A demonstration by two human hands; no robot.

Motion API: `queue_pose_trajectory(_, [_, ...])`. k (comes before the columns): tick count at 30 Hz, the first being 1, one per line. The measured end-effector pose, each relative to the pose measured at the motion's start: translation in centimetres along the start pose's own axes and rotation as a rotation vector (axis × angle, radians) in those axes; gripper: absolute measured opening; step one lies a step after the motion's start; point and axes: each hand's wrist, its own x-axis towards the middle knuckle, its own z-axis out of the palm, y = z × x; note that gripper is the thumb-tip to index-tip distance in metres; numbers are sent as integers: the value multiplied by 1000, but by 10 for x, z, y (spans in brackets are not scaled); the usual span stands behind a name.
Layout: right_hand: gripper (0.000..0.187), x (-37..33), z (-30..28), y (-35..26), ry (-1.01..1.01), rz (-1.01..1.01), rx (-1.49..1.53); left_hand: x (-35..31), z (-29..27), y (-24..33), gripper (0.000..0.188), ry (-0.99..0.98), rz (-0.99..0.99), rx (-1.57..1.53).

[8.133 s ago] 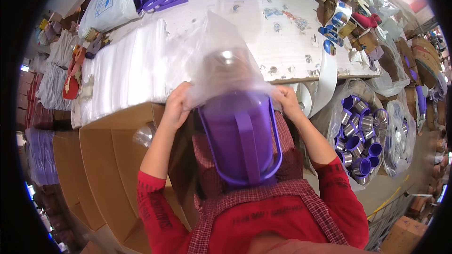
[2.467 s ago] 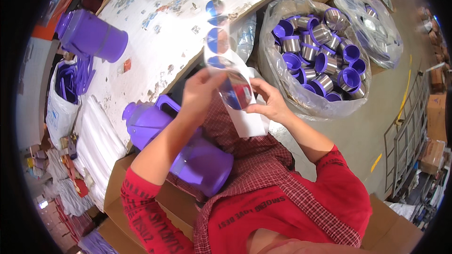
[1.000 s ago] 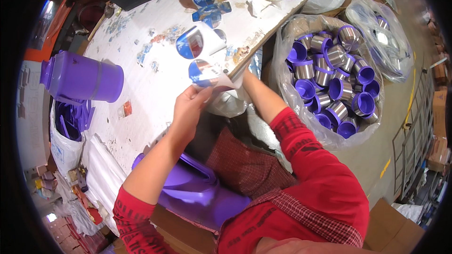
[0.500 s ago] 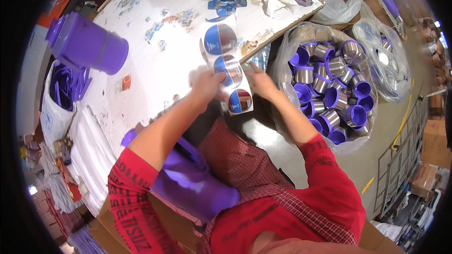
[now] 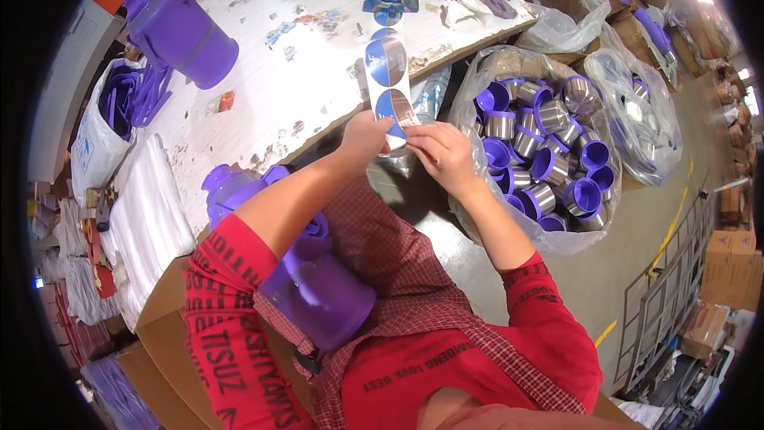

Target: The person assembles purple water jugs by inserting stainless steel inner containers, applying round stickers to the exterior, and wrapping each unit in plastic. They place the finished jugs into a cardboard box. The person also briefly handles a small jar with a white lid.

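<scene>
A strip of round blue-and-brown labels [image 5: 387, 62] runs down over the table edge to my hands. My left hand [image 5: 368, 139] is closed on its near end, where the strip bends and white backing shows. Close on the right, my right hand [image 5: 444, 156] pinches with thumb and fingertips at the edge of the lowest label; whether that label has lifted from the backing is hard to see. Across my lap, under my left forearm, lies a purple jug [image 5: 322, 295] with a handle and spout. My fingers partly hide the strip's end.
Another purple jug [image 5: 191, 40] stands at the table's [image 5: 263, 103] far left, near a white bag [image 5: 95, 143] of purple handles. On my right, a large clear plastic bag [image 5: 469, 215] holds several steel cups [image 5: 549, 115] with purple rims. A metal rack [image 5: 664, 295] stands farther right.
My right hand has come up to the strip's edge and now pinches there. The lowest label no longer hangs flat below my left hand. The lap jug appears turned, its spout showing more.
</scene>
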Motion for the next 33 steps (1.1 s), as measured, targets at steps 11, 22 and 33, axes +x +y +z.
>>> queue_pose_trajectory(11, [15, -34, 0, -2, -67, 89, -19, -1, 16, 10, 28, 48, 61, 266])
queue_pose_trajectory(22, [19, -189, -96, -79, -1011, 735, -444, -75, -39, 32, 56, 24, 237, 318])
queue_pose_trajectory(33, [44, -11, -72, -218, -530, 1015, 1540, -334, -105, -93, 39, 199, 410, -197])
